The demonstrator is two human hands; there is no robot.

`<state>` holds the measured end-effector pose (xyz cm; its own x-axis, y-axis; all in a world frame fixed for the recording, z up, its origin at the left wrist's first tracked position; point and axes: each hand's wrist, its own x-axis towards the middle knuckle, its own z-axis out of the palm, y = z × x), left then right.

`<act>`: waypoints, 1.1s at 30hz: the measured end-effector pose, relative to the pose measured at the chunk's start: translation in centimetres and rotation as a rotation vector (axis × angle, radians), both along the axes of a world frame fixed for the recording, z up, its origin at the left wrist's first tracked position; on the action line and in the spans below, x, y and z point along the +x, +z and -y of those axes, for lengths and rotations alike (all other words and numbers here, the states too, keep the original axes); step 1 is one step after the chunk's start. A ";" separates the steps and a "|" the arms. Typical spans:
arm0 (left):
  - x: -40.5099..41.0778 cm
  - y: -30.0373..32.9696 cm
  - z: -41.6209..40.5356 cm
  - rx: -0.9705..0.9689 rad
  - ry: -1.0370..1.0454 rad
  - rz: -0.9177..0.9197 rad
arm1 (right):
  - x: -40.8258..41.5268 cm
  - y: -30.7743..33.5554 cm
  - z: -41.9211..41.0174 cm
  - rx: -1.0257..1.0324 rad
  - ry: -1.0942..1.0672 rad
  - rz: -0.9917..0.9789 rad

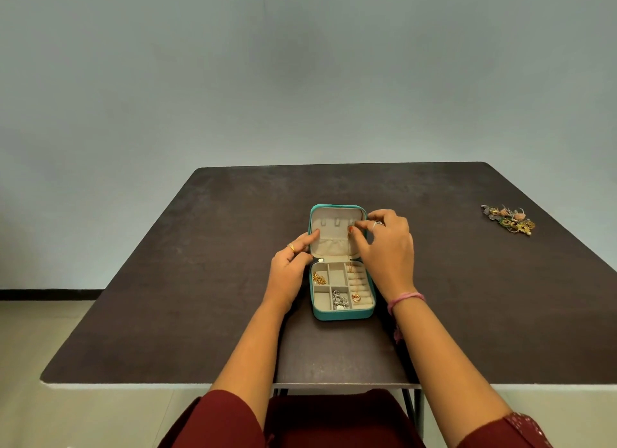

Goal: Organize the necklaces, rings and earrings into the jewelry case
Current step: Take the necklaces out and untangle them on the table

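Head view. Item: small teal zip-round jewelry case (340,315), lying open at the middle of the dark brown rectangular table (200,280), its cream-lined lid (329,244) tipped back away from me.

Item: my left hand (289,271), at the lid's left edge, forefinger straight and pressing on the lining, the other fingers loosely curled, grasping nothing.

Item: my right hand (384,247), at the lid's right side, fingers (359,229) pinching the thin gold chain necklace (351,267) by the rightmost hook. The chain hangs down over the ring rolls of the tray, its round pendant (356,297) resting on them near the front.

Item: gold chain bunched (319,278) in the tray's rear left compartment.

Item: silver chain heap (340,300) in the front middle compartment.

Item: mixed pile of loose jewelry (509,219), on the table far to my right, well apart from the case.
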<state>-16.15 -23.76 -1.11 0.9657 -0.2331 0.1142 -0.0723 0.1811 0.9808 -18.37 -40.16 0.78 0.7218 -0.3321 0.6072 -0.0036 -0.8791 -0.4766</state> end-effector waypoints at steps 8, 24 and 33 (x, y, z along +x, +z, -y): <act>-0.1 0.3 -0.2 -0.028 0.017 -0.039 | 0.9 0.2 -0.2 0.014 0.028 0.009; 0.4 -0.5 -0.1 0.039 0.077 -0.042 | 1.8 2.3 1.2 -0.457 0.077 0.109; 0.4 -0.3 -0.3 0.093 0.087 0.002 | 0.3 5.9 1.4 0.153 0.304 -0.067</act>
